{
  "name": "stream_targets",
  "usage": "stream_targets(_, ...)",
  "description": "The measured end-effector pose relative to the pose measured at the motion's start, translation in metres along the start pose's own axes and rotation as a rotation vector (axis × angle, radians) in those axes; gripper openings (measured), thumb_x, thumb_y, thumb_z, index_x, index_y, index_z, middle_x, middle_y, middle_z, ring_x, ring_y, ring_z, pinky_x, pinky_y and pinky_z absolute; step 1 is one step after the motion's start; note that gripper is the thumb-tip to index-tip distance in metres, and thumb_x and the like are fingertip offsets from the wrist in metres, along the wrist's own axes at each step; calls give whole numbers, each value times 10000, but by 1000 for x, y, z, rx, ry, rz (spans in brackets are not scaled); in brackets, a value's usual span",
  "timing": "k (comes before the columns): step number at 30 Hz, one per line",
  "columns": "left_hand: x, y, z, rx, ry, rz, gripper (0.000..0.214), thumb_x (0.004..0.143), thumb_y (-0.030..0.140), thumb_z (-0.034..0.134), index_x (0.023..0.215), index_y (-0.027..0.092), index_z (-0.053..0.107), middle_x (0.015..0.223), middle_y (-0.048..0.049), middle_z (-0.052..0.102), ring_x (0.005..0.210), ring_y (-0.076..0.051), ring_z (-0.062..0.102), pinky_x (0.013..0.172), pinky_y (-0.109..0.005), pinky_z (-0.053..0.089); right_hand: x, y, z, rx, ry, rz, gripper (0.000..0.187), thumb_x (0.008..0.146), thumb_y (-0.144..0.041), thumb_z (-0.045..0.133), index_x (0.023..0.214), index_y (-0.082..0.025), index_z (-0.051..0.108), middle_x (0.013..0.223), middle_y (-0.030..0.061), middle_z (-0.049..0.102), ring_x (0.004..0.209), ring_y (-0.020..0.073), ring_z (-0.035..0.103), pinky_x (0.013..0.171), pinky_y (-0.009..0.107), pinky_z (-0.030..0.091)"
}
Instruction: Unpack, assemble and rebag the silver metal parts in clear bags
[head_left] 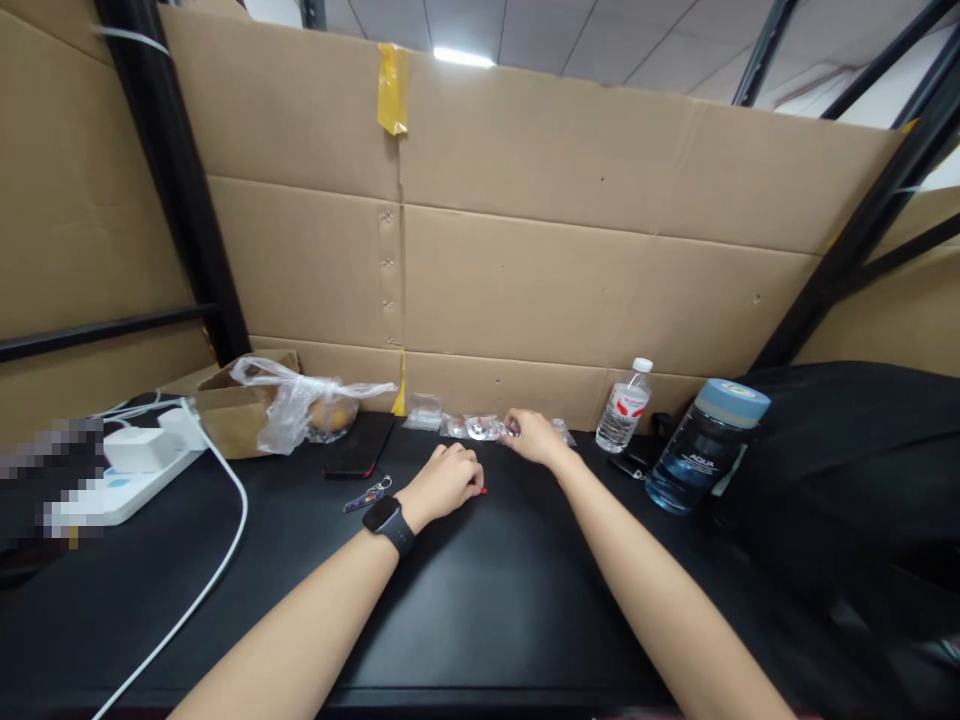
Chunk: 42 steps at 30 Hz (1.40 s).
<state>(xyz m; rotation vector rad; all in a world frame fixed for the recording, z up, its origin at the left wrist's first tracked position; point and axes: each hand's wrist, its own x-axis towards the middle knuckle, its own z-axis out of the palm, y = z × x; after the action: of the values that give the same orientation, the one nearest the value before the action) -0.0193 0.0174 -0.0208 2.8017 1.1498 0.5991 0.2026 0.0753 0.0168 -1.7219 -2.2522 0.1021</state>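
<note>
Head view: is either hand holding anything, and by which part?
Cannot be told: the left hand is at a small red piece, the right hand at clear packets.

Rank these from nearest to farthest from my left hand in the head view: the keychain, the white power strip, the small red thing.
From the left hand:
1. Small red thing, right at the fingertips.
2. Keychain, just left of the hand.
3. White power strip, far left.

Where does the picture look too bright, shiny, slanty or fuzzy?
In the head view, the lamp glares white; the table has a soft sheen; the posts lean outward, maybe from a wide lens; packets by the right hand look fuzzy.
</note>
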Motion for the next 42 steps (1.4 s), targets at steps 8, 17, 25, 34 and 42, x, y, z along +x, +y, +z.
stream_targets(8, -1, 1, 3, 26, 36, -25, 158, 935, 199, 550, 838, 219, 674, 915, -42, 679, 1023, -225, 542, 872, -368, 285, -66, 77, -35, 108, -334, 130, 705, 378, -203, 921, 1060, -223, 744, 1010, 69, 726, 787, 238, 684, 705, 299, 493)
stream_targets(17, 0, -1, -7, -1, 68, -144, 147, 865, 181, 554, 910, 242, 681, 936, -41, 691, 970, -223, 571, 873, -368, 296, -82, 85, -20, 205, -162, -2, 433, 556, -170, 826, 978, -235, 750, 905, 29, 756, 797, 215, 685, 729, 276, 475)
stream_targets(25, 0, 17, -2, -28, -6, -25, 97, 862, 234, 592, 837, 251, 685, 892, -15, 724, 952, -210, 604, 882, -378, 264, -87, 73, -19, 309, -139, -56, 418, 574, -238, 844, 978, -218, 739, 896, 30, 750, 731, 183, 667, 680, 267, 484)
stream_targets(34, 4, 20, 9, -57, -1, -87, 189, 927, 320, 589, 803, 235, 704, 869, -35, 717, 963, -218, 576, 882, -386, 268, -88, 54, -18, 578, -79, -120, 446, 630, -257, 830, 1055, -200, 707, 988, 68, 731, 737, 179, 687, 598, 257, 528)
stream_targets(42, 10, 26, 4, -276, 175, -191, 149, 947, 322, 560, 942, 252, 691, 953, 2, 749, 947, -191, 651, 917, -354, 367, -84, 21, 4, 800, 105, -210, 480, 695, -278, 807, 1143, -219, 646, 1156, 86, 691, 924, 205, 701, 733, 299, 551)
